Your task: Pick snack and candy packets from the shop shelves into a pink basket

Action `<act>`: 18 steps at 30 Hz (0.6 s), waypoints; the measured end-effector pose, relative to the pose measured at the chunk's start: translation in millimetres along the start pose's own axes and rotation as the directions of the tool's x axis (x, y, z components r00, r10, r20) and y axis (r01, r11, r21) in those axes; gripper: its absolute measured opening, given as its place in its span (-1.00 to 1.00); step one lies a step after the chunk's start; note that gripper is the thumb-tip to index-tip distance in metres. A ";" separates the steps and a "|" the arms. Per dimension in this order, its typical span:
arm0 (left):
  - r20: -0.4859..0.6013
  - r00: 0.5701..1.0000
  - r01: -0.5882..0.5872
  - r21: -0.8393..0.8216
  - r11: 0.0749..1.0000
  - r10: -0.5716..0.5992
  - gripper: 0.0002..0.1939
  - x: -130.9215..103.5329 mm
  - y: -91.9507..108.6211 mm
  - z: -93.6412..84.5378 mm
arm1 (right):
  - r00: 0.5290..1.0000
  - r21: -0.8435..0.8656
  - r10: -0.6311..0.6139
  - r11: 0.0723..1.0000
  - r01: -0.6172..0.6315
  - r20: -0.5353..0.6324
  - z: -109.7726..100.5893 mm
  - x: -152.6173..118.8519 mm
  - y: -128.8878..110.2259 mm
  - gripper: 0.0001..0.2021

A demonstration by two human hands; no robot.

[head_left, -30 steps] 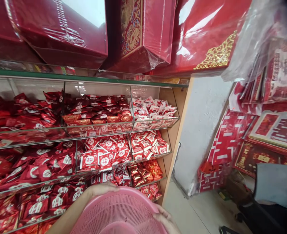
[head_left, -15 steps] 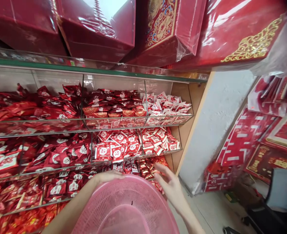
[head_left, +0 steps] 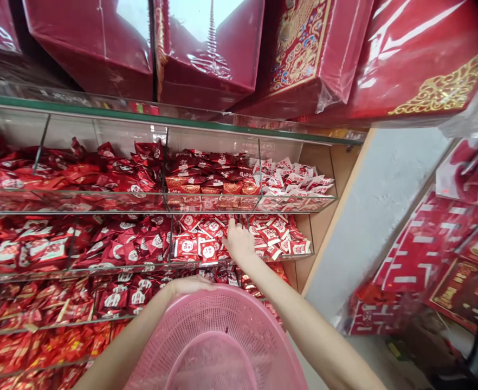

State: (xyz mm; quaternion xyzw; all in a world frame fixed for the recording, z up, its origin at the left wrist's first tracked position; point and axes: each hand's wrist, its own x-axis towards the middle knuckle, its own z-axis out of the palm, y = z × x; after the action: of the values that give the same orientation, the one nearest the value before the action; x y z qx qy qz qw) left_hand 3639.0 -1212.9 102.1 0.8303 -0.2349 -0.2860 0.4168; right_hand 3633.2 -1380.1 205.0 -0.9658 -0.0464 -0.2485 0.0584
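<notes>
My left hand (head_left: 193, 284) grips the upper left rim of a pink plastic basket (head_left: 214, 314), which looks bare inside. My right hand (head_left: 238, 238) reaches into the second shelf row, over a compartment of red and white candy packets (head_left: 207, 249). Its fingers are bent closed at the packets, and what they hold, if anything, is too small to make out. To the right of that hand lie more red and white packets (head_left: 279, 233) behind a glass divider.
Large red boxes (head_left: 214, 59) in clear wrap stand on the green-edged glass shelf (head_left: 198, 125) above. Dark red packets (head_left: 121, 241) fill compartments at left. A white wall (head_left: 365, 200) and hanging red goods (head_left: 418, 244) are at right.
My right hand has moved up and left from beside the basket to the second-row packets, and its fingers have closed. My left hand stays on the rim. The shelves have shifted right in view.
</notes>
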 end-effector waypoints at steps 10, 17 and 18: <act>0.009 1.000 0.023 -0.122 0.992 -0.022 -0.61 -10.2 3.0 0.4 | 1.000 0.036 -0.005 0.999 0.006 -0.031 -12.6 -10.2 7.5 -0.65; 0.024 0.999 0.041 -0.084 0.996 -0.039 -0.58 0.3 -8.0 0.4 | 0.990 0.054 0.001 0.998 0.007 -0.141 -25.1 -27.1 26.4 -0.73; 0.026 0.999 0.033 -0.076 0.997 -0.031 -0.58 0.8 -8.3 0.5 | 0.988 0.076 0.002 0.997 0.010 -0.154 -27.2 -32.5 29.1 -0.75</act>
State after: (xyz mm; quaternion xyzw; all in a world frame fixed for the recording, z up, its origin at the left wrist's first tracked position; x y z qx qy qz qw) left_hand 3640.5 -1209.2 94.9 0.8139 -0.2157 -0.3115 0.4405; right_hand 3595.4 -1414.5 210.3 -0.9406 -0.0533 -0.3207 0.0982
